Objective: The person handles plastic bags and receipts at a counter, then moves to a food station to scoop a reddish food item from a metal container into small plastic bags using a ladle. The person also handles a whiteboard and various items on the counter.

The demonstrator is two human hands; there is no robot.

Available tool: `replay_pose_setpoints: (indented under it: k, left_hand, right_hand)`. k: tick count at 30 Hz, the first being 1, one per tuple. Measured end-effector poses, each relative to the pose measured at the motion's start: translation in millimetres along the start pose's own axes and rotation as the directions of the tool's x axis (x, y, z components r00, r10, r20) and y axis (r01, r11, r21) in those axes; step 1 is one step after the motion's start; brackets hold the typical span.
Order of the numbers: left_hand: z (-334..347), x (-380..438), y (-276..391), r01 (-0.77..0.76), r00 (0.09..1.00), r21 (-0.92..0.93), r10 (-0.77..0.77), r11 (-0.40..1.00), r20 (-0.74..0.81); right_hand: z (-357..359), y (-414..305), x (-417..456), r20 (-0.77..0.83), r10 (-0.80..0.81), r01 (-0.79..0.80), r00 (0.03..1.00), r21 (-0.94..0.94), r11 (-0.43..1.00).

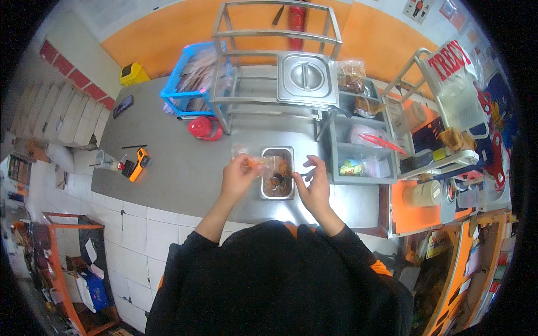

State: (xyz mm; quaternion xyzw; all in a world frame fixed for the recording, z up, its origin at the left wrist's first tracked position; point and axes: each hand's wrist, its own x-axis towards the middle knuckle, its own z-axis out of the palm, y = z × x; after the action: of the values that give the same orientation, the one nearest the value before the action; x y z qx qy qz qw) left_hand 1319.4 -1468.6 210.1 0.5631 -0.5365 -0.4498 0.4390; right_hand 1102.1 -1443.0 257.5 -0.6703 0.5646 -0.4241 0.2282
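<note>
My left hand (238, 175) pinches a small clear plastic bag (269, 164) with orange-brown food inside. The bag's open end reaches over a rectangular stainless steel food pan (263, 185) on the metal table. Reddish-brown food (284, 168) lies in the pan, partly covered by the bag. A dark utensil (280, 178) rests in the food, its thin handle crossing the right rim. Beside that rim, my right hand (314, 185) has its fingers spread, with the thumb tip at the handle. Whether the thumb touches it cannot be told.
A grey divided organizer (365, 144) holding packets stands to the right. Behind the pan rises a metal rack (222, 77) with a lidded steel pan (306, 77). Left are a red cap (204, 128), a blue basket (171, 98) and a yellow-black handheld device (138, 166).
</note>
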Motion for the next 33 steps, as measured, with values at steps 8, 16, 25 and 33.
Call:
replay_pose_setpoints:
  k: [8, 16, 25, 33]
  left_hand:
    - [15, 8, 27, -0.134, 0.991, 0.547, 0.107, 0.827, 0.081]
    - [17, 11, 30, -0.138, 0.990, 0.554, 0.120, 0.821, 0.070]
    - [15, -2, 27, -0.076, 0.997, 0.495, 0.070, 0.866, 0.030]
    - [18, 1, 36, -0.055, 0.998, 0.488, 0.029, 0.871, 0.060]
  right_hand:
    - [-15, 9, -11, -0.034, -0.016, 0.015, 0.999, -0.050, 0.999]
    - [-25, 18, -11, -0.011, 0.004, -0.005, 1.000, -0.066, 0.998]
    - [-25, 22, -13, 0.029, -0.017, 0.018, 0.999, -0.026, 1.000]
    - [-27, 25, -6, 0.059, -0.019, 0.020, 0.998, -0.015, 1.000]
